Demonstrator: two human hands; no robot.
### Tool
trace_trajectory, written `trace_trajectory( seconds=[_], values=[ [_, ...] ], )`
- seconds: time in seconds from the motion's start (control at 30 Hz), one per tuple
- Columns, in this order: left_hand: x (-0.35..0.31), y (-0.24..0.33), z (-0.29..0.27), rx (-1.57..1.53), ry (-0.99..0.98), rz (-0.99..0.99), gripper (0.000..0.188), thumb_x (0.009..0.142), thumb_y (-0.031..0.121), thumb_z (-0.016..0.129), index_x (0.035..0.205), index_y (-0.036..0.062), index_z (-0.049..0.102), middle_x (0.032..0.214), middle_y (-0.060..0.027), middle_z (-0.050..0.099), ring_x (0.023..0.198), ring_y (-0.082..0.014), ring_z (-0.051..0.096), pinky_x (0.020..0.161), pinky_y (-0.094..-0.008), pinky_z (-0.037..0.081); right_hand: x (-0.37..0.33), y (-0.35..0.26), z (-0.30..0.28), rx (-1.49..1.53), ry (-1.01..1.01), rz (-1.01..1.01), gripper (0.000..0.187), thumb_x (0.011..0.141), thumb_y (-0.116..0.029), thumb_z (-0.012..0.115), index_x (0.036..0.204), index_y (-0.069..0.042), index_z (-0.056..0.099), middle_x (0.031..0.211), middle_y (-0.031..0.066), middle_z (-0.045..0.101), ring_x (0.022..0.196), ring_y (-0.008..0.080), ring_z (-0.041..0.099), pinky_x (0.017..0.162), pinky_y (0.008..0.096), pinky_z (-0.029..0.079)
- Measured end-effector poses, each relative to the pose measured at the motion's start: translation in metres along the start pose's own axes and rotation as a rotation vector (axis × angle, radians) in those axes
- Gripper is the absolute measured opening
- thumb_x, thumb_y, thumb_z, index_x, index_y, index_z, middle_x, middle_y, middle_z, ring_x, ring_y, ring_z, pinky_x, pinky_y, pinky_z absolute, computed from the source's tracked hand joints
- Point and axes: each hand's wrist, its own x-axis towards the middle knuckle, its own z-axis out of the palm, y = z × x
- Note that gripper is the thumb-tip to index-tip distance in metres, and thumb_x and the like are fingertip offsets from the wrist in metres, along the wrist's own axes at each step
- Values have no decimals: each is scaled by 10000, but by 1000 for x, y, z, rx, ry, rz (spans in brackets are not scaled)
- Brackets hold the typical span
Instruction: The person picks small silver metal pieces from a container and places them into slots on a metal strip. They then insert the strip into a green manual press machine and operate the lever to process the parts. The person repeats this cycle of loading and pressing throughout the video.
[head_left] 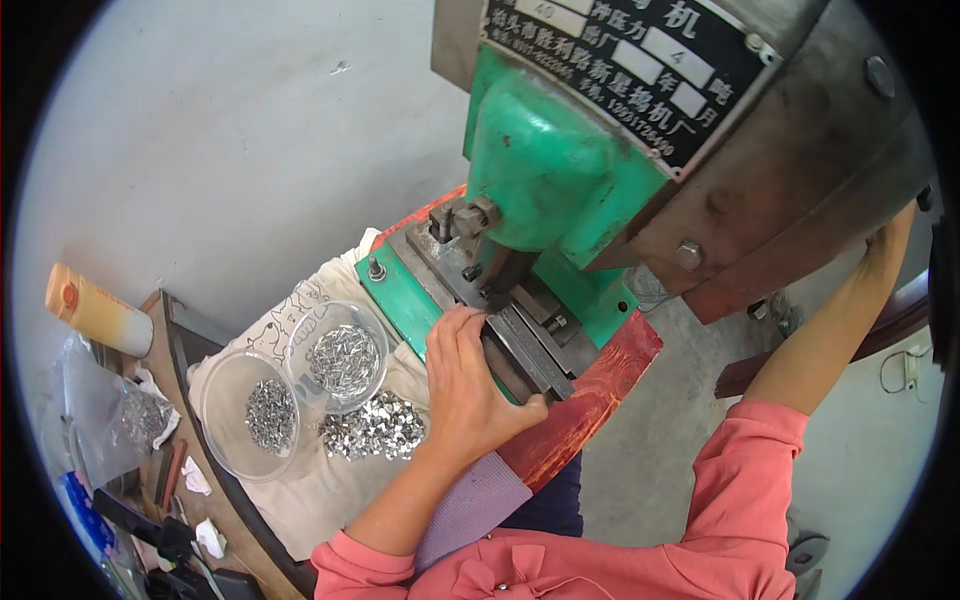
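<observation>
My left hand (466, 385) rests against the steel die (525, 350) on the bed of a green bench press (560, 150). Its fingers lie together by the die's left edge, below the dark punch (507, 272). The thumb is spread well away, at the die's near end. I see nothing held in this hand, though its fingertips are partly covered. My right forearm (835, 330) reaches up along the right side of the press. Past the wrist, the right hand is hidden behind the machine body, so its fingers do not show.
Left of the press, a clear round tub (338, 402) and a second clear tub (222, 462) hold small silvery metal pieces. A loose pile of shiny metal bits (375, 428) lies on the pale cloth (320, 515). An orange-capped bottle (98, 310) stands farther left. The press sits on a red board (610, 375).
</observation>
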Motion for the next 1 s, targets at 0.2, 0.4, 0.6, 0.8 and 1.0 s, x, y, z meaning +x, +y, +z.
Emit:
trace_trajectory(
  seconds=[0.2,0.4,0.6,0.8,1.0],
  values=[
    [-5,-3,-2,36,-16,-15,974,513,209,852,1334,-38,391,1337,-257,426,1260,-429,417,1094,-500,360,-93,-31,49,250,88,-61,395,980,-409,663,1087,-44,557,728,42,571,573,115,568,537,274,511],
    [-9,-7,0,11,-41,-14,979,535,207,858,1360,-23,383,1368,-241,422,1267,-417,419,1095,-484,363,-145,3,67,460,143,-17,401,1018,-372,615,1200,-36,494,789,81,595,636,168,609,615,315,548],
    [-10,-8,-2,-75,-79,-12,1024,566,199,901,1418,-6,370,1396,-228,413,1309,-406,406,1119,-478,359,-233,62,89,122,147,-13,391,1054,-246,562,1321,4,425,1008,83,617,980,172,614,814,308,527],
    [-6,-15,-13,-113,-131,-21,1096,574,312,961,1448,12,372,1420,-227,396,1340,-401,391,1141,-472,346,-337,27,97,280,-752,462,236,1009,-196,608,1106,13,656,865,52,649,777,99,617,676,281,502],
    [4,-15,-16,-75,-187,5,1109,562,412,966,1436,26,403,1412,-218,415,1345,-398,381,1144,-490,323,-307,-19,110,108,-1278,424,364,1026,-272,594,831,30,654,660,38,635,522,94,581,479,268,438]
  ],
)
